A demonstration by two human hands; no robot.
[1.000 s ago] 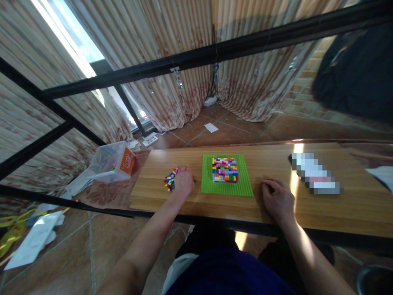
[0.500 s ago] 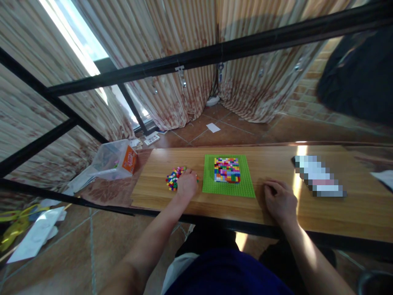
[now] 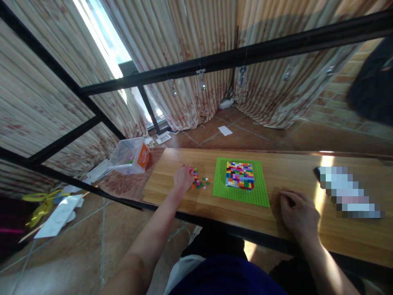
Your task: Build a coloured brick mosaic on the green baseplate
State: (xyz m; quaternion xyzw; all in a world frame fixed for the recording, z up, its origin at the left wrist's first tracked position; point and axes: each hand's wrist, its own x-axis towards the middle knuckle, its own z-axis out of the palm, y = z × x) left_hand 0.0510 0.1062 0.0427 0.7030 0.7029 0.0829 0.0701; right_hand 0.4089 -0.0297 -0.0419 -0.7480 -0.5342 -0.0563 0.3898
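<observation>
My left hand (image 3: 183, 178) rests on the wooden table (image 3: 294, 172), its fingers curled at the left side of a scatter of small coloured bricks (image 3: 200, 182). What the fingers hold is hidden. To the right of the bricks lies a green baseplate (image 3: 221, 186) that carries a square patch of many-coloured bricks (image 3: 240, 175). My right hand (image 3: 299, 211) lies palm down on the table, right of the baseplate, with its fingers bent under and nothing in them.
A clear plastic box with an orange label (image 3: 130, 155) lies off the table's left end. A blurred-out object (image 3: 348, 192) sits at the table's right. Black metal bars (image 3: 233, 55) cross above the table. Papers (image 3: 58, 215) and curtains are on the floor side.
My left hand has shifted from the pile's right side to its left, and the bricks are more spread out. The view has swung left. My right hand has stayed put.
</observation>
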